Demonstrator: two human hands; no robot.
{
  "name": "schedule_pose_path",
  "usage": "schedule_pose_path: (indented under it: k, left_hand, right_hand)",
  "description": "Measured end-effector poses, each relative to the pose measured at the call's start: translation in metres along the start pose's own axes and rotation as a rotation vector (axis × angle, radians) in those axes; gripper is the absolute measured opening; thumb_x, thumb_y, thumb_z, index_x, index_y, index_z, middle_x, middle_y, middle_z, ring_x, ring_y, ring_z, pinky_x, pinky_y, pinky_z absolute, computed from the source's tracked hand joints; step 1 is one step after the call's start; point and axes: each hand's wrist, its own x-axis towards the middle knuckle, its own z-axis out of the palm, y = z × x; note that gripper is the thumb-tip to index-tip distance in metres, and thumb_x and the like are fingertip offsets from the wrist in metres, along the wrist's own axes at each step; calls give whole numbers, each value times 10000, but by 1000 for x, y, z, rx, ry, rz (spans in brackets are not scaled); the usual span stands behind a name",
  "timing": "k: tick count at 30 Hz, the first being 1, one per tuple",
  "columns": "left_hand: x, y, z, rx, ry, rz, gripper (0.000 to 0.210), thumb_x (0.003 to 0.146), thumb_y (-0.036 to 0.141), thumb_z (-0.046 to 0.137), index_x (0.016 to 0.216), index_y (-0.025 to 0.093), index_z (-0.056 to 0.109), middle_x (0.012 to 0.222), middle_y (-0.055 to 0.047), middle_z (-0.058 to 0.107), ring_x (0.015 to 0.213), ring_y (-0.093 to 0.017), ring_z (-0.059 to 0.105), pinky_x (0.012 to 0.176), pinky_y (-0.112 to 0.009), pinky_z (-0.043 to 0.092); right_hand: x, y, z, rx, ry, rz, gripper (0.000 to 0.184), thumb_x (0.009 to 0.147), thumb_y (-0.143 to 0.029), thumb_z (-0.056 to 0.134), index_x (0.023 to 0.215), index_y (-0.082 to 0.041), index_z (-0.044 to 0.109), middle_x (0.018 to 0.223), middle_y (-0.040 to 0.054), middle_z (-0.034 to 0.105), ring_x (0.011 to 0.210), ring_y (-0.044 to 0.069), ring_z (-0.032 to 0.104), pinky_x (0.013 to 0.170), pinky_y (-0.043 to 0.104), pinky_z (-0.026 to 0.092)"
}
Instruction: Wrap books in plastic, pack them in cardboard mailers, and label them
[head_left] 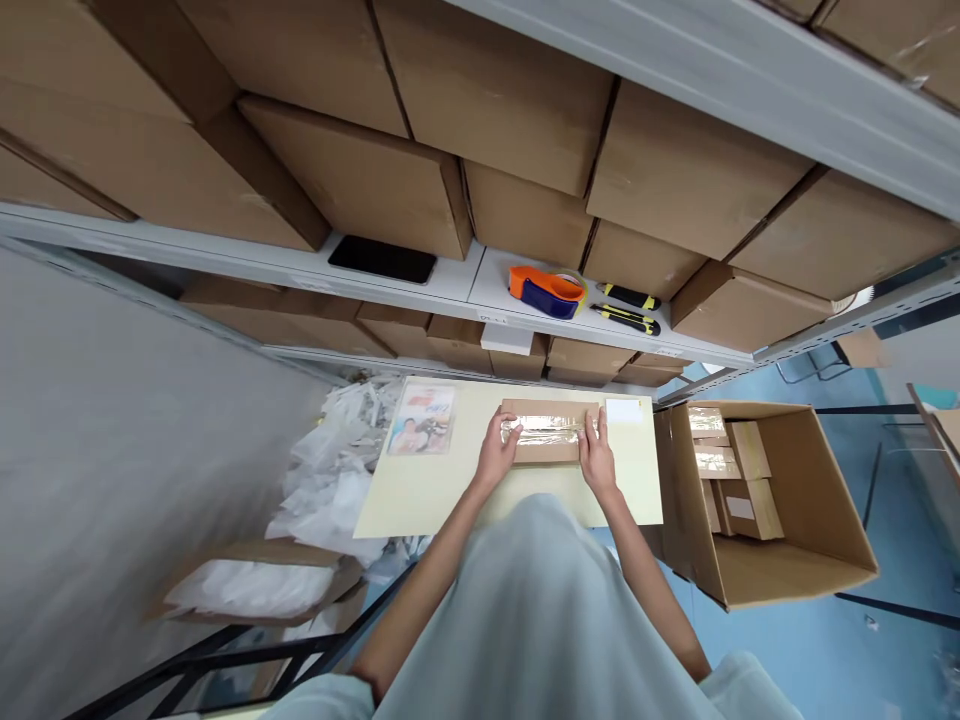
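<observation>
A small cardboard box [547, 452] with shiny clear tape [546, 428] along its top lies on the pale yellow table [442, 495]. My left hand [498, 448] grips its left end, with the thumb resting on the tape. At the opposite end, my right hand [597, 454] holds the box, thumb at the near side and fingers lying over the edge. A small stack of white labels or paper [623, 411] is just right of the box. To the left lies a printed picture sheet [421, 420] in a clear sleeve.
A large open carton [795, 575] at right holds several small taped boxes [752, 508]. On the shelf are a black phone [382, 260], an orange and blue tape dispenser [547, 291] and two yellow-black utility knives [628, 308]. Plastic bags [337, 500] are heaped left of the table.
</observation>
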Motion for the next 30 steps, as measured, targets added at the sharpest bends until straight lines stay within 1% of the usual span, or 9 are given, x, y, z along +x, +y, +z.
schedule_pose_path:
  k: [2, 5, 7, 13, 16, 19, 24, 27, 30]
  left_hand:
    - [11, 1, 2, -8, 2, 8, 282, 1051, 474, 552, 1208, 244, 599, 1525, -183, 644, 1564, -327, 529, 1268, -491, 438]
    - [27, 4, 1, 24, 5, 34, 254, 1052, 441, 540, 1175, 236, 624, 1716, -209, 501, 1719, -331, 322, 1326, -495, 372]
    - [32, 1, -5, 53, -6, 53, 245, 1055, 432, 533, 1174, 242, 632, 1737, -203, 487, 1719, -317, 328, 1327, -488, 375]
    - [6, -37, -33, 84, 20, -39, 305, 1060, 498, 508, 1226, 269, 623, 1517, -148, 684, 1525, -320, 577, 1230, -478, 477]
    - [-7, -51, -40, 95, 32, -129, 364, 1069, 510, 480, 1308, 271, 614, 1392, -119, 745, 1288, -311, 712, 1136, -466, 538]
    - [-9, -51, -36, 96, 18, -144, 391, 1074, 529, 496, 1346, 285, 636, 1339, -94, 773, 1222, -310, 734, 1103, -456, 556]
    - [-9, -38, -12, 91, -45, -102, 340, 1094, 508, 500, 1314, 328, 686, 1554, -77, 694, 1386, -331, 685, 1132, -462, 555]
    - [-13, -33, 2, 80, -61, -49, 355, 1110, 485, 467, 1335, 316, 682, 1734, -60, 540, 1581, -323, 540, 1205, -470, 524]
    - [-10, -33, 8, 11, -62, -52, 450, 1096, 508, 522, 1482, 301, 620, 1725, -90, 546, 1610, -326, 509, 1276, -501, 476]
  right_hand:
    - [12, 4, 4, 11, -28, 22, 686, 1159, -567, 307, 1763, -261, 415, 1875, 187, 259, 1380, 310, 718, 970, 428, 668]
    - [25, 11, 17, 38, -88, 81, 759, 1145, -611, 317, 1766, -182, 400, 1677, 244, 561, 1337, 323, 740, 1049, 476, 640]
    - [25, 13, 30, 68, -76, 96, 817, 1137, -655, 293, 1774, -150, 370, 1551, 248, 667, 1336, 339, 736, 1084, 515, 620]
    - [-10, -5, 61, 34, -107, 69, 783, 1151, -611, 288, 1812, -192, 283, 1740, 239, 498, 1497, 344, 638, 1064, 470, 629]
    - [-19, -18, 59, -55, -179, 104, 739, 1167, -546, 299, 1825, -213, 247, 1789, 223, 439, 1564, 352, 583, 1122, 485, 605]
    - [-21, -17, 45, -32, -195, 114, 709, 1178, -517, 277, 1824, -228, 255, 1778, 176, 478, 1546, 332, 608, 1160, 469, 584]
    - [-25, 9, 24, 19, -121, 163, 704, 1172, -520, 257, 1812, -228, 298, 1737, 141, 546, 1512, 319, 640, 1173, 453, 572]
    - [-25, 23, 25, 18, -125, 200, 737, 1164, -535, 237, 1820, -200, 260, 1739, 171, 535, 1526, 331, 623, 1185, 487, 563]
    - [-21, 32, 31, 28, -115, 204, 758, 1161, -552, 228, 1831, -200, 203, 1796, 159, 454, 1584, 311, 565, 1220, 490, 537]
